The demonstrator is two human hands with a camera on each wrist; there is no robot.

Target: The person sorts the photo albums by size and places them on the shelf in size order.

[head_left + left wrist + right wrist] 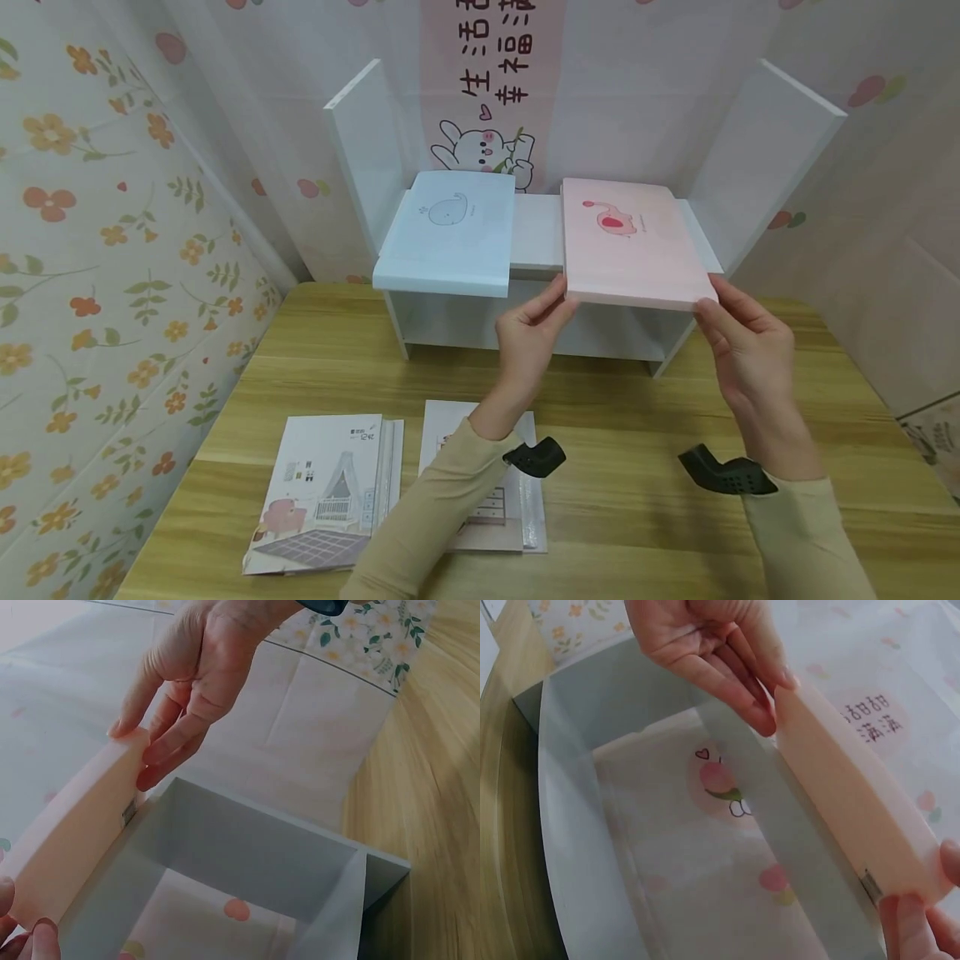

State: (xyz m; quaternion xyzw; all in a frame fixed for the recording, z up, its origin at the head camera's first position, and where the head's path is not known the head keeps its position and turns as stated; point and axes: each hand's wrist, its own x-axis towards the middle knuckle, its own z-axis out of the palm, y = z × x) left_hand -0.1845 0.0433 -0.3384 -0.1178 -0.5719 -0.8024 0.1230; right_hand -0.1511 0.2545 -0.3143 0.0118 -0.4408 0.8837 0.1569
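A thick pink book (630, 242) with an elephant drawing lies on the upper board of a white shelf (536, 229), its front edge overhanging. My left hand (525, 337) pinches the front left corner between thumb and fingers. At the front right corner, my right hand (753, 346) grips the book the same way. Both wrist views show the book's broad pink edge with a small barcode label (871, 885) near one end. To the left on the same board sits a light blue book (450, 233) with a whale drawing, also jutting past the front.
Tall white side panels (765, 158) rise at both ends of the shelf. On the wooden table (630, 500), a stack of white illustrated booklets (322, 492) lies at front left. A second white stack (491, 517) is partly covered by my left forearm. Patterned curtains surround the table.
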